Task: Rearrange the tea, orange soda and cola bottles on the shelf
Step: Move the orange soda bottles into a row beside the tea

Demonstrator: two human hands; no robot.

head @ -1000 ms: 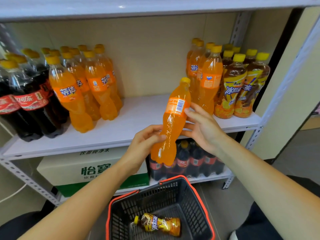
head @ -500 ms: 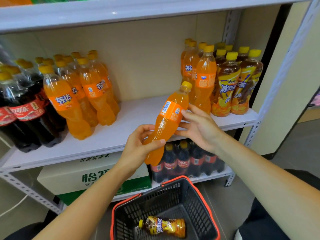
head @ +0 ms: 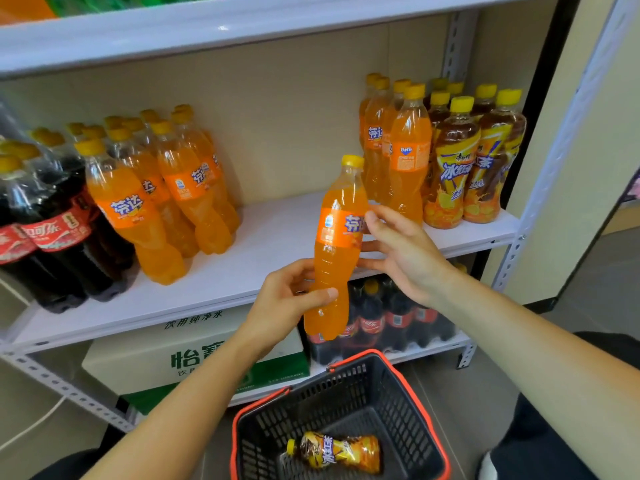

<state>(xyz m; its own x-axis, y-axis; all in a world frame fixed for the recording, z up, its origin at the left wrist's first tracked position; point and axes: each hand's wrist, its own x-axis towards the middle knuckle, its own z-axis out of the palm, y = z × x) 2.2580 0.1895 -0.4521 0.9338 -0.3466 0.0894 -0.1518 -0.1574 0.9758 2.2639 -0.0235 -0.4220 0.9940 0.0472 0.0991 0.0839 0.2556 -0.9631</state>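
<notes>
Far left on the shelf board point(head: 277, 233) we see the cola bottles point(head: 45, 230), w/ the left orange soda group point(head: 156, 202) just beside them. Then comes a bare stretch of board, approx. mid-shelf. In front of its edge, our left hand point(head: 287, 299) grips the held orange soda bottle point(head: 337, 251) low down, fingers & thumb curled round the narrow part above the base. The bottle is near upright, cap up and tipped slightly right, label facing us. Our right hand point(head: 405, 254) is wide, fingers straight and spread, tips touching the label's right side. It steadies but doesn't grip. Further right, the right orange soda group point(head: 405, 157) stands close against the tea bottles point(head: 460, 168), which fill the right end. Below sits a basket point(head: 346, 400) w/ one lone tea bottle point(head: 337, 452) lying on its side.

The next move turns on this, imo: the held bottle is off the shelf, out front, btwn the two orange groups. The right group is nearer, just behind and right of the cap. The left group is well apart, across the bare gap. The left hand carries the load, so it prob. does the placing. The long axis is already vertical, so no turning is needed: up, fwd, base down first. We can't tell which group it's meant for.
</notes>
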